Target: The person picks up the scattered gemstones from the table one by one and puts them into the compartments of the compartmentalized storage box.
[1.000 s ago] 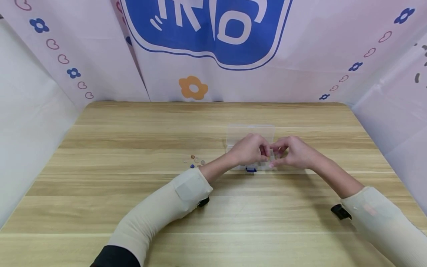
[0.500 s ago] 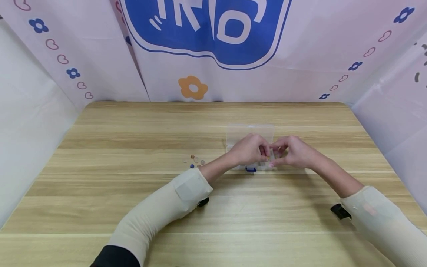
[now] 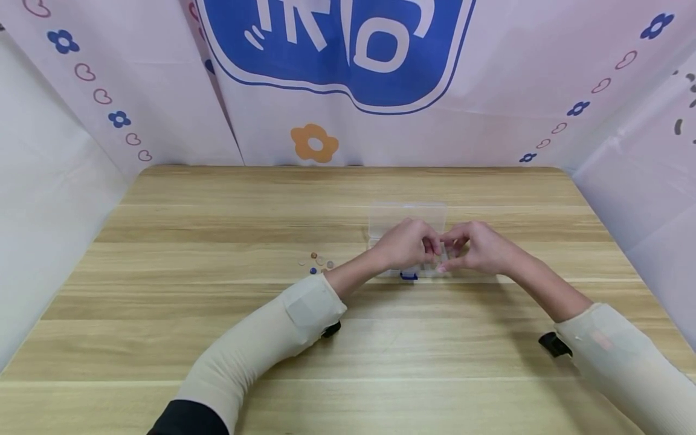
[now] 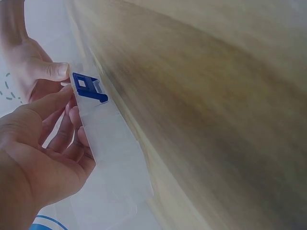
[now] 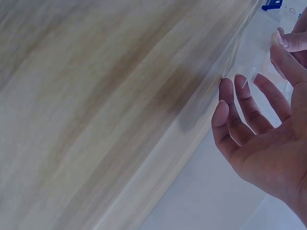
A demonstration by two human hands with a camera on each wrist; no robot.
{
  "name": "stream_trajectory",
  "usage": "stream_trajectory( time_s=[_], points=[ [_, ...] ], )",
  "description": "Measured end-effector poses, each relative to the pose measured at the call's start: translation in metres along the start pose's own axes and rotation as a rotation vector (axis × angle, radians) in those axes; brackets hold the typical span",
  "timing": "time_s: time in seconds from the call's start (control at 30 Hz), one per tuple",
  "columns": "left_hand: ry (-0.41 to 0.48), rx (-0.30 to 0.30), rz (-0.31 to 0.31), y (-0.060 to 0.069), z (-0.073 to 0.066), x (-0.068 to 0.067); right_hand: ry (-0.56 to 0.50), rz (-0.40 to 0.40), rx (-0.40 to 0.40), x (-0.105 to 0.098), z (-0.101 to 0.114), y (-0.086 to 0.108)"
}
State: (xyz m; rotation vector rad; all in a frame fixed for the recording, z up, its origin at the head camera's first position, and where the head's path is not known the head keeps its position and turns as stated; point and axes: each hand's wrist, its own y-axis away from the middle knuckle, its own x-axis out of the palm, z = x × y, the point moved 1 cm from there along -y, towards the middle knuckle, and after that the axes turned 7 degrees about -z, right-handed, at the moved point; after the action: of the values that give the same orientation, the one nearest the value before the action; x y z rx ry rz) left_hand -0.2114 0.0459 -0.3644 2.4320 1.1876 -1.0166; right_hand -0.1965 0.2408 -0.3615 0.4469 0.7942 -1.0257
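A clear plastic compartment box [image 3: 408,217] stands with its lid raised and a blue latch [image 3: 409,276] at its front. My left hand [image 3: 408,244] reaches over it, fingers bent down into the right-hand compartments. A faint yellowish speck shows by those fingertips; whether they pinch it is hidden. My right hand [image 3: 478,249] holds the box's right end, its thumb at the front wall and fingers curled at the side. In the left wrist view, the right thumb [image 4: 58,72] lies by the box's upper edge, close to the left index fingertip.
Several small round pieces [image 3: 313,270], blue, brown and clear, lie on the wooden table [image 3: 348,350] left of the box, near the left forearm. A white printed cloth [image 3: 261,127] hangs behind the table.
Both hands stay at the box in almost the same pose. The yellowish speck by the left fingertips shows less than before.
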Motion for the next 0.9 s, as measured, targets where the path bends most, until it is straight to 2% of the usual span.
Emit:
stream_trajectory(
  time_s=[0.17,0.33,0.6,0.7,0.9],
  points=[
    [0.029,0.006,0.003,0.001,0.001,-0.002,-0.001,-0.005,-0.001,0.000,0.000,0.000],
    [0.065,0.032,-0.007,0.007,0.000,-0.009,-0.009,-0.006,0.004,0.000,-0.001,0.000],
    [0.019,0.068,-0.055,0.020,0.004,-0.030,-0.012,-0.001,0.000,0.001,0.000,-0.001],
    [0.009,0.066,-0.071,0.027,0.006,-0.037,-0.008,0.002,0.007,0.001,0.000,-0.001],
    [0.003,0.025,-0.087,0.042,0.015,-0.046,-0.004,0.007,0.014,0.000,0.001,-0.001]
  ],
)
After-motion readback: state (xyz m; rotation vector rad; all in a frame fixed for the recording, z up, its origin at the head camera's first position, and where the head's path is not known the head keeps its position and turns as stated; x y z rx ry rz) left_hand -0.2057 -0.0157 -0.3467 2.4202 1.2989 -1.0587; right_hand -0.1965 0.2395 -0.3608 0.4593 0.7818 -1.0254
